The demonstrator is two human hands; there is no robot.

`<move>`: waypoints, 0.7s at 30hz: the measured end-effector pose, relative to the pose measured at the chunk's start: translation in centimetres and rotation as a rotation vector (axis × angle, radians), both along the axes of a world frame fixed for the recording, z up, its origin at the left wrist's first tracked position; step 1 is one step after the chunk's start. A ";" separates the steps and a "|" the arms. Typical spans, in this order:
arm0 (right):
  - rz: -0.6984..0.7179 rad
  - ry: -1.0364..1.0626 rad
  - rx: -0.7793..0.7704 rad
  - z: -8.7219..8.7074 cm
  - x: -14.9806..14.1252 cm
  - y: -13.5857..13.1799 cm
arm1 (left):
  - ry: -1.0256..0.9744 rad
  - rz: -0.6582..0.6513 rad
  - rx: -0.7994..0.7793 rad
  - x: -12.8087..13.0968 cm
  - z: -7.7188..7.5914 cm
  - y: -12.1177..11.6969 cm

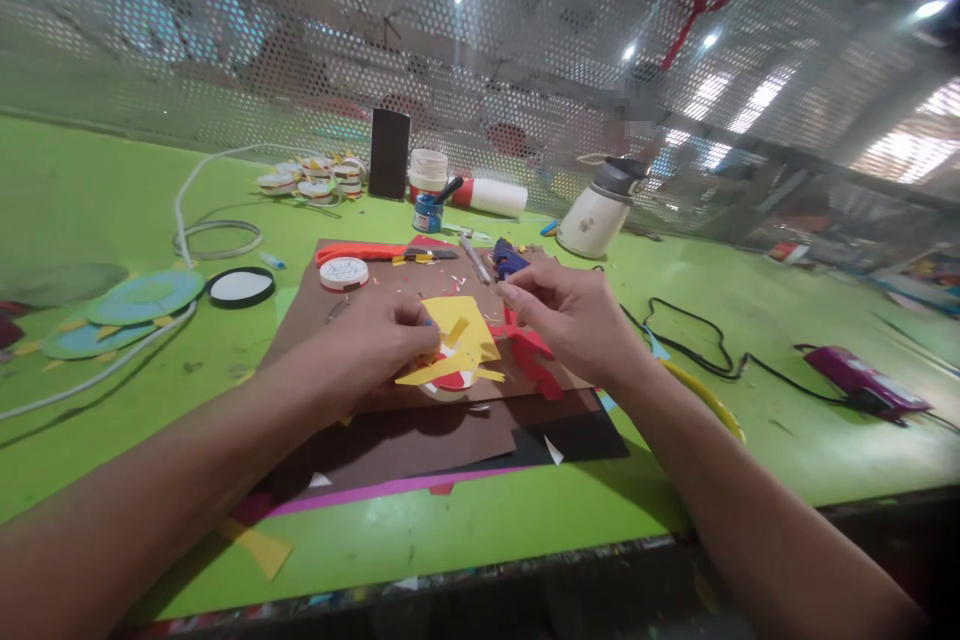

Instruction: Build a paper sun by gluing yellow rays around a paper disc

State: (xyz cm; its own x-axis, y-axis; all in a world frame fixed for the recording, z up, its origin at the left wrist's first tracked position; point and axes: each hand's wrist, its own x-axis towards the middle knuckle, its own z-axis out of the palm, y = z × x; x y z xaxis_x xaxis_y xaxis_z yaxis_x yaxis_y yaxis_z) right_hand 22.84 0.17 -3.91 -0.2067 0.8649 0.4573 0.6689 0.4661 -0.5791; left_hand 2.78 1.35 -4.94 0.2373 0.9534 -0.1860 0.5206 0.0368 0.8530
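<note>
My left hand [386,335] pinches the edge of a small round red-and-white piece [454,380], with thumb and forefinger closed. Cut yellow paper [442,360] lies across that piece, and a larger yellow sheet [454,315] is just behind it. My right hand [570,315] has its thumb and fingertips pressed together; whatever is between them is too small or hidden to name. Beneath that hand is a red paper cutout [534,360]. Just beyond its fingertips lies a dark blue object [510,258]. Brown sheets [442,440] are spread under both hands.
Orange-handled scissors [360,253], a white lid [344,273] and a pen [475,260] lie on the brown sheet. Behind stand a phone [389,153], a blue jar [427,212] and a white jug [596,210]. A cord runs right to a purple device [862,380].
</note>
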 end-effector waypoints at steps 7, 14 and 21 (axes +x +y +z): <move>-0.039 -0.056 -0.037 0.0 0.0 -0.2 | 0.128 0.019 0.101 -0.3 0.2 0.0; -0.001 -0.112 -0.084 0.3 -0.7 -1.2 | 0.099 0.059 0.118 -0.2 0.5 -0.4; -0.016 -0.168 -0.115 0.7 -0.7 -1.2 | 0.166 0.097 0.192 0.0 1.1 -0.8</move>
State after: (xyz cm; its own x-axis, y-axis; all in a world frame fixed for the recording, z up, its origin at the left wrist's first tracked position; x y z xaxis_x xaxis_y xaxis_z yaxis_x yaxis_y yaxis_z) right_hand 22.16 -1.05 -3.21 -0.2572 0.9135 0.3153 0.7676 0.3913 -0.5077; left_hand 2.78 0.60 -3.87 0.1245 0.9918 -0.0284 0.6558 -0.0608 0.7525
